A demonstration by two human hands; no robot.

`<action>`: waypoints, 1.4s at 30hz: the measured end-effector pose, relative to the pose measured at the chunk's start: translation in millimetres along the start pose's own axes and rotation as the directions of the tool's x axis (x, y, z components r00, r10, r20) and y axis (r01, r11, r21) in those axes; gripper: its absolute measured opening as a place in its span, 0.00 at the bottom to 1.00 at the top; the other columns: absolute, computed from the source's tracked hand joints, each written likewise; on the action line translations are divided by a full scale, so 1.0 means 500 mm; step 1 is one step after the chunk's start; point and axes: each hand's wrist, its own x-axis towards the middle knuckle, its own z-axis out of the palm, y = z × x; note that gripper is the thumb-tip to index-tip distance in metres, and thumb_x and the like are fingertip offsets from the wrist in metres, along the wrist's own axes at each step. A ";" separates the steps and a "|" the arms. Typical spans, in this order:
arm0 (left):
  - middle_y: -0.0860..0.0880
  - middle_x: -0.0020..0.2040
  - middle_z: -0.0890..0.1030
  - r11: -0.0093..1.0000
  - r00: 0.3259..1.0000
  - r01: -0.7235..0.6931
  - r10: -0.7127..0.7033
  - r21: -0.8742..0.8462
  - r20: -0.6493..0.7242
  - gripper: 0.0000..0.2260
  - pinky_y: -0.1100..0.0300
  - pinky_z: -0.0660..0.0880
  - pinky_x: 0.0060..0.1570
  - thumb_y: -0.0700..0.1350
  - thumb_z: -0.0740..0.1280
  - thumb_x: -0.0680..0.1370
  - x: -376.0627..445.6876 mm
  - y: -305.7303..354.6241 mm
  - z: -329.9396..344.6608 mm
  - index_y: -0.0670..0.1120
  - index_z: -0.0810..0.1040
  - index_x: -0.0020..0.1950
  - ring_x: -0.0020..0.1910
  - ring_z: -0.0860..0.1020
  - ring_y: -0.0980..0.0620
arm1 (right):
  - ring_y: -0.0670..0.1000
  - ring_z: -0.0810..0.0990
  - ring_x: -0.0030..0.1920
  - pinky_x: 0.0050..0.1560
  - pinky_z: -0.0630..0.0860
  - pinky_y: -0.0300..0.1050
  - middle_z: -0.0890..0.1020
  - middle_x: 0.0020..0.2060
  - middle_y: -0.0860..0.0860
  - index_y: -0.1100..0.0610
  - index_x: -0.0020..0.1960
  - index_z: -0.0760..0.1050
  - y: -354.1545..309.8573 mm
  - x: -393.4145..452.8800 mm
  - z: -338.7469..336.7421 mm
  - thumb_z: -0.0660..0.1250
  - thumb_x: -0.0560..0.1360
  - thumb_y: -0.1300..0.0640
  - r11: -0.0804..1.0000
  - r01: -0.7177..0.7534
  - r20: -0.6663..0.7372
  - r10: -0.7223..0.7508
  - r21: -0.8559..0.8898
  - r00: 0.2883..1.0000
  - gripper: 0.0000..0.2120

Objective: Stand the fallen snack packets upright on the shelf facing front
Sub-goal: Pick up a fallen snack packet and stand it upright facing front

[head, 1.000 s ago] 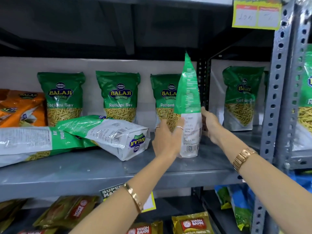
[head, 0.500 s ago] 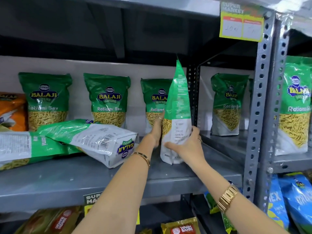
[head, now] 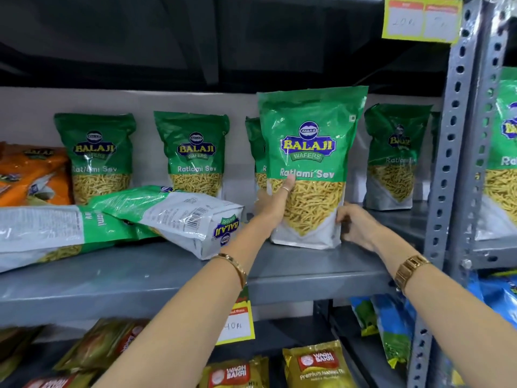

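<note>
A green Balaji Ratlami Sev packet (head: 310, 152) stands upright on the grey shelf (head: 167, 278), its front label toward me. My left hand (head: 275, 201) grips its left edge, thumb on the front. My right hand (head: 356, 224) holds its lower right corner. Left of it a fallen packet (head: 179, 212) lies on its side, back panel up, resting on a second fallen packet (head: 56, 233) at the far left.
Three more green packets stand upright at the back of the shelf (head: 96, 155) (head: 194, 152) (head: 256, 152). An orange packet (head: 30, 175) sits far left. A perforated grey upright (head: 450, 163) bounds the shelf on the right. Tea packets (head: 319, 365) fill the shelf below.
The held packet has turned from edge-on to front-facing, and its base now rests on the shelf. My left hand has shifted from behind the packet to its left edge. The view has shifted.
</note>
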 end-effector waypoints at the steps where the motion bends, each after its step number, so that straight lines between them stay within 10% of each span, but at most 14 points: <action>1: 0.44 0.78 0.57 1.000 1.000 0.013 -0.013 -0.020 0.015 0.49 0.44 0.55 0.74 0.73 0.58 0.66 -0.002 -0.005 0.003 0.46 0.50 0.78 0.76 0.57 0.42 | 0.52 0.72 0.31 0.30 0.68 0.39 0.73 0.30 0.53 0.57 0.31 0.66 0.005 0.010 -0.001 0.53 0.65 0.69 1.000 -0.020 -0.033 0.019 -0.022 0.999 0.10; 6: 0.43 0.75 0.62 1.000 0.999 0.005 -0.005 0.003 -0.040 0.42 0.49 0.63 0.68 0.66 0.59 0.72 -0.019 -0.017 0.017 0.44 0.50 0.76 0.72 0.65 0.42 | 0.61 0.77 0.52 0.43 0.73 0.46 0.78 0.50 0.65 0.68 0.64 0.70 0.029 0.055 -0.003 0.49 0.75 0.64 0.983 -0.056 -0.106 0.038 -0.173 0.994 0.21; 11: 0.45 0.78 0.54 0.994 0.989 0.104 -0.108 0.045 0.098 0.45 0.49 0.56 0.72 0.68 0.59 0.71 -0.026 -0.033 0.003 0.43 0.46 0.77 0.76 0.57 0.44 | 0.55 0.73 0.35 0.40 0.69 0.47 0.76 0.36 0.58 0.61 0.48 0.75 0.036 0.047 -0.007 0.50 0.76 0.64 0.938 -0.048 -0.134 0.002 -0.342 0.991 0.15; 18: 0.45 0.79 0.52 0.963 0.963 0.117 -0.169 0.243 0.208 0.45 0.50 0.52 0.74 0.71 0.53 0.71 -0.049 -0.031 -0.018 0.43 0.47 0.77 0.77 0.53 0.46 | 0.58 0.75 0.62 0.67 0.70 0.53 0.78 0.62 0.57 0.57 0.63 0.74 0.035 0.013 -0.004 0.49 0.77 0.67 0.894 0.030 -0.018 -0.043 -0.447 0.999 0.21; 26: 0.48 0.79 0.51 0.962 0.966 0.108 -0.161 0.251 0.202 0.43 0.50 0.50 0.74 0.70 0.52 0.71 -0.093 -0.043 -0.034 0.46 0.46 0.78 0.77 0.52 0.48 | 0.49 0.75 0.42 0.38 0.70 0.38 0.80 0.47 0.53 0.59 0.60 0.75 0.041 -0.049 -0.023 0.52 0.77 0.70 0.888 0.140 0.064 -0.124 -0.439 0.990 0.19; 35: 0.49 0.79 0.54 0.975 0.984 0.066 -0.099 0.213 0.151 0.42 0.51 0.52 0.73 0.69 0.54 0.72 -0.144 -0.046 -0.034 0.46 0.47 0.77 0.76 0.55 0.48 | 0.52 0.70 0.38 0.36 0.65 0.43 0.75 0.31 0.49 0.51 0.33 0.72 0.051 -0.087 -0.031 0.51 0.75 0.69 0.838 0.234 0.041 -0.247 -0.493 0.968 0.20; 42: 0.48 0.60 0.71 1.000 0.997 -0.025 0.025 0.006 -0.069 0.29 0.59 0.64 0.58 0.62 0.58 0.75 -0.187 -0.037 -0.036 0.44 0.64 0.68 0.61 0.69 0.50 | 0.54 0.74 0.62 0.59 0.69 0.43 0.76 0.65 0.55 0.58 0.69 0.67 0.056 -0.131 -0.016 0.52 0.77 0.69 0.878 0.320 -0.182 -0.401 -0.357 0.898 0.23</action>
